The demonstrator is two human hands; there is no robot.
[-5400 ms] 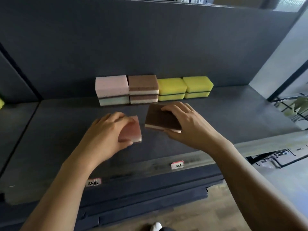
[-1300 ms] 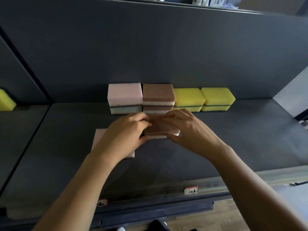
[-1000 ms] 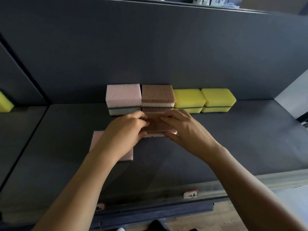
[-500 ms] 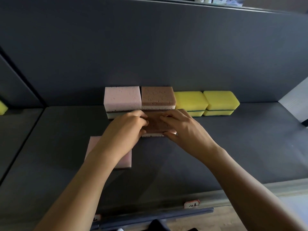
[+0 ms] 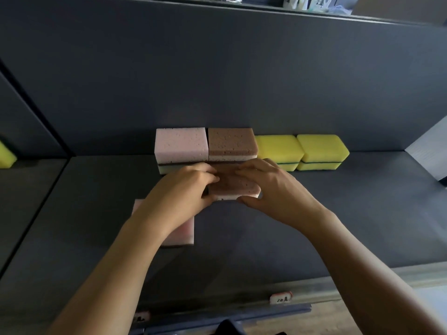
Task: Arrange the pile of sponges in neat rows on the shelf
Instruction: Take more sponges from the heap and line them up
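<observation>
Both hands hold the loose brown sponge (image 5: 233, 187) low over the shelf (image 5: 338, 213), just in front of the brown stack (image 5: 231, 142). The left hand (image 5: 183, 192) curls its fingers round the sponge's left end. The right hand (image 5: 273, 189) pinches the right end, fingers on top and thumb at the near edge.

The back row stands against the dark back panel (image 5: 217, 81). The pink stack (image 5: 181, 143) touches the brown stack, with two yellow stacks (image 5: 278, 146) (image 5: 321, 147) to the right. Bare shelf lies open to the right of the hands, to the left, and toward the front lip (image 5: 314, 290), which carries a price label (image 5: 280, 297).

A pink sponge (image 5: 186, 234) lies flat under the left forearm, mostly covered. The hands hide the lower fronts of the pink and brown stacks. Whether the held sponge touches the shelf or the stack behind it cannot be told. A yellow sponge (image 5: 6, 155) on the neighbouring shelf is cut off at the left edge.
</observation>
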